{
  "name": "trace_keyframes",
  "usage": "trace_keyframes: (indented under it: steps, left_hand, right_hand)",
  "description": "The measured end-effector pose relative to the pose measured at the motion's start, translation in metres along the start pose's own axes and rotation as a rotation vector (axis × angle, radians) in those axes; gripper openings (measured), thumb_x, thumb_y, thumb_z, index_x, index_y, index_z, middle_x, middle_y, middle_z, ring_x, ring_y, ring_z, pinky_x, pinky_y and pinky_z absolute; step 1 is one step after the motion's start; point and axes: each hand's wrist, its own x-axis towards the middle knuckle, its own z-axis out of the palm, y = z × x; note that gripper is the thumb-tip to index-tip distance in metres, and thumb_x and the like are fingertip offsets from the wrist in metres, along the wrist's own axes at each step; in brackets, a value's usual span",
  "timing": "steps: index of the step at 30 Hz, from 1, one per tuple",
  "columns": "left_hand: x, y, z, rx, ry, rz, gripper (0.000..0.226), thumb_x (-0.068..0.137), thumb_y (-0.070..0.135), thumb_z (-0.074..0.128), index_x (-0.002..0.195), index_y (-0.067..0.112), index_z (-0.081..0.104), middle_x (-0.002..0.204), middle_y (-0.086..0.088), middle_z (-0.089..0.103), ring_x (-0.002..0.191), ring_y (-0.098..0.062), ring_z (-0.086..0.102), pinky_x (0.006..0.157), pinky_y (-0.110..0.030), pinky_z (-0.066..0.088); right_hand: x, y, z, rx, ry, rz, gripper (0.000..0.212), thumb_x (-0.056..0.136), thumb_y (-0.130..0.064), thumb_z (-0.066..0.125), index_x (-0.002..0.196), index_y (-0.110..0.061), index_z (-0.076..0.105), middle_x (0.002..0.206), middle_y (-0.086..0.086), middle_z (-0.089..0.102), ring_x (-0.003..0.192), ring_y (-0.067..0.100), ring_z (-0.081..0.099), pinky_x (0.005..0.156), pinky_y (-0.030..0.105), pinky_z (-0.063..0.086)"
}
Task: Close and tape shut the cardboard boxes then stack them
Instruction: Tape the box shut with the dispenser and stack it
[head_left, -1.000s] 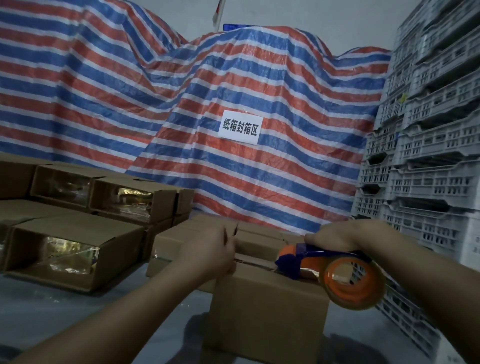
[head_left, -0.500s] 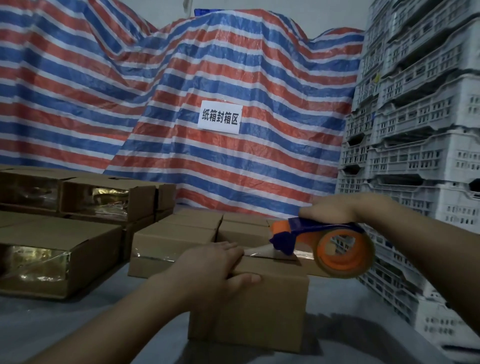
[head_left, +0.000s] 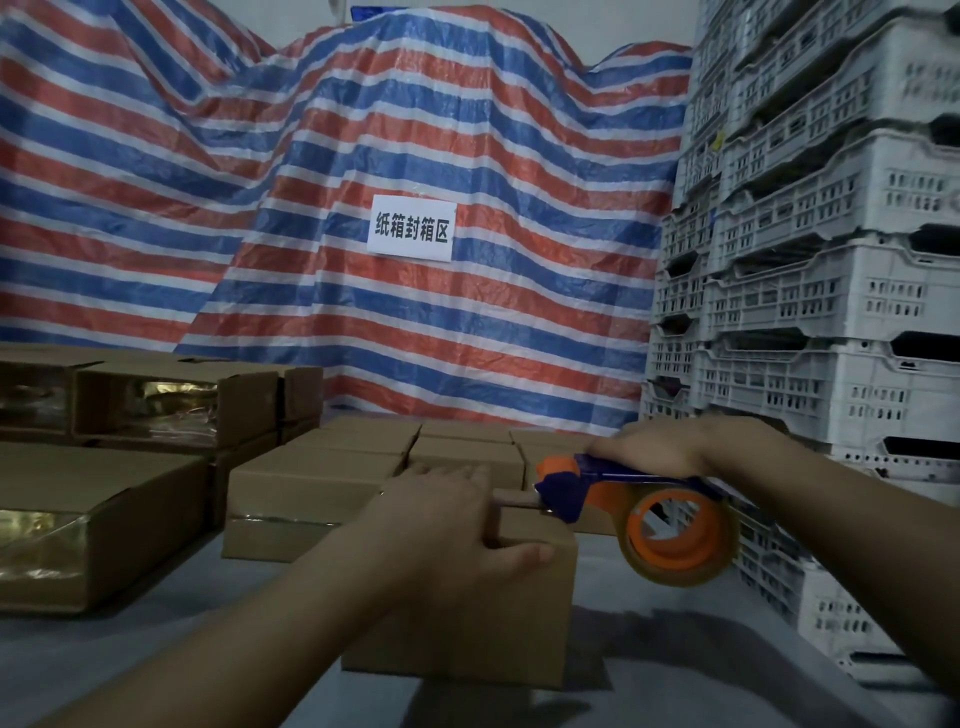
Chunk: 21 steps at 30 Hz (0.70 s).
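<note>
The small cardboard box (head_left: 467, 613) in front of the taped boxes (head_left: 311, 499) was pinned by the left hand (head_left: 447, 525), fingers curled over its top, while the tape dispenser (head_left: 644, 514), gripped by the right hand (head_left: 660, 452), was best drawn flat along the seam, flaps pressed shut.

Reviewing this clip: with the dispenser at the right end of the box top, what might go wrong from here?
1. The left hand grips the cardboard box with fingers on top, beside the tape dispenser; its cutting edge could nick them.
2. The dispenser, held by the right hand, sits at the box's right edge; a tilted pull may leave the tape crooked or the seam partly open.
3. The tape roll overhangs the box, so the tape could tear raggedly.
</note>
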Motion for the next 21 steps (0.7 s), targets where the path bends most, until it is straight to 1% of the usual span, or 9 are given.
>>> trace_keyframes:
  steps: [3, 4, 6, 8, 11, 14, 16, 19, 21]
  left_hand:
    - [0.011, 0.019, 0.01, -0.016, -0.062, 0.028, 0.083, 0.077, 0.087, 0.035, 0.134, 0.027, 0.045, 0.134, 0.001, 0.053, 0.114, -0.016, 0.051, 0.083, -0.032, 0.04]
    - [0.012, 0.021, 0.014, 0.002, -0.061, 0.032, 0.085, 0.079, 0.085, 0.035, 0.139, 0.025, 0.042, 0.14, -0.001, 0.049, 0.122, -0.018, 0.048, 0.092, -0.034, 0.04]
    - [0.012, 0.019, 0.019, 0.023, -0.038, 0.035, 0.085, 0.081, 0.083, 0.034, 0.142, 0.024, 0.042, 0.143, -0.001, 0.047, 0.128, -0.018, 0.045, 0.102, -0.036, 0.037]
    - [0.011, 0.016, 0.021, 0.007, -0.033, 0.037, 0.079, 0.081, 0.083, 0.033, 0.136, 0.028, 0.046, 0.137, 0.001, 0.052, 0.12, -0.015, 0.049, 0.096, -0.035, 0.04]
    - [0.01, 0.013, 0.021, -0.023, -0.02, 0.053, 0.071, 0.08, 0.084, 0.033, 0.125, 0.032, 0.051, 0.124, 0.005, 0.056, 0.104, -0.01, 0.052, 0.083, -0.03, 0.041]
    - [0.008, 0.012, 0.023, -0.018, -0.004, 0.056, 0.076, 0.081, 0.084, 0.031, 0.133, 0.031, 0.048, 0.134, 0.004, 0.053, 0.118, -0.013, 0.05, 0.096, -0.034, 0.04]
    - [0.007, 0.012, 0.023, -0.015, 0.018, 0.062, 0.078, 0.082, 0.083, 0.031, 0.139, 0.03, 0.043, 0.14, 0.003, 0.05, 0.125, -0.014, 0.047, 0.103, -0.034, 0.037]
    - [0.007, 0.013, 0.019, -0.072, 0.002, 0.085, 0.084, 0.081, 0.082, 0.034, 0.151, 0.037, 0.019, 0.147, 0.004, 0.044, 0.129, -0.015, 0.045, 0.099, -0.032, 0.037]
    - [0.01, 0.015, 0.014, -0.099, -0.058, 0.1, 0.084, 0.081, 0.083, 0.035, 0.15, 0.047, 0.003, 0.146, 0.003, 0.044, 0.125, -0.017, 0.047, 0.089, -0.032, 0.038]
  right_hand:
    - [-0.001, 0.003, 0.002, 0.032, 0.011, -0.009, 0.052, 0.101, -0.064, 0.027, 0.125, -0.033, 0.061, 0.12, 0.002, 0.066, 0.107, 0.017, 0.062, 0.106, 0.041, 0.043]
    - [-0.001, 0.003, 0.003, 0.027, 0.013, -0.02, 0.05, 0.102, -0.062, 0.025, 0.124, -0.033, 0.061, 0.118, 0.002, 0.066, 0.105, 0.015, 0.062, 0.103, 0.039, 0.044]
    - [-0.002, 0.004, 0.006, 0.034, 0.028, -0.046, 0.046, 0.105, -0.058, 0.025, 0.113, -0.032, 0.062, 0.102, -0.001, 0.066, 0.091, 0.011, 0.062, 0.086, 0.031, 0.045]
    - [-0.004, 0.004, 0.004, 0.022, 0.046, -0.059, 0.045, 0.105, -0.057, 0.026, 0.103, -0.029, 0.062, 0.085, -0.003, 0.062, 0.077, 0.01, 0.058, 0.074, 0.029, 0.041]
    - [-0.014, 0.012, -0.011, 0.004, 0.058, -0.064, 0.048, 0.104, -0.059, 0.03, 0.089, -0.025, 0.061, 0.071, -0.005, 0.062, 0.065, 0.01, 0.057, 0.074, 0.03, 0.043]
    - [-0.032, 0.035, -0.022, 0.093, 0.039, -0.055, 0.048, 0.105, -0.056, 0.033, 0.08, -0.025, 0.061, 0.053, -0.013, 0.063, 0.048, -0.002, 0.056, 0.065, 0.021, 0.045]
    - [-0.038, 0.048, -0.015, 0.076, 0.041, -0.028, 0.048, 0.105, -0.056, 0.032, 0.081, -0.028, 0.063, 0.055, -0.02, 0.064, 0.047, -0.007, 0.057, 0.063, 0.019, 0.042]
    - [-0.034, 0.052, 0.005, 0.041, 0.05, 0.006, 0.055, 0.102, -0.062, 0.03, 0.072, -0.033, 0.067, 0.052, -0.025, 0.061, 0.046, -0.01, 0.054, 0.062, 0.023, 0.036]
    - [-0.034, 0.047, 0.016, 0.08, 0.029, 0.004, 0.055, 0.101, -0.066, 0.028, 0.064, -0.054, 0.067, 0.051, -0.032, 0.058, 0.045, -0.015, 0.052, 0.063, 0.024, 0.035]
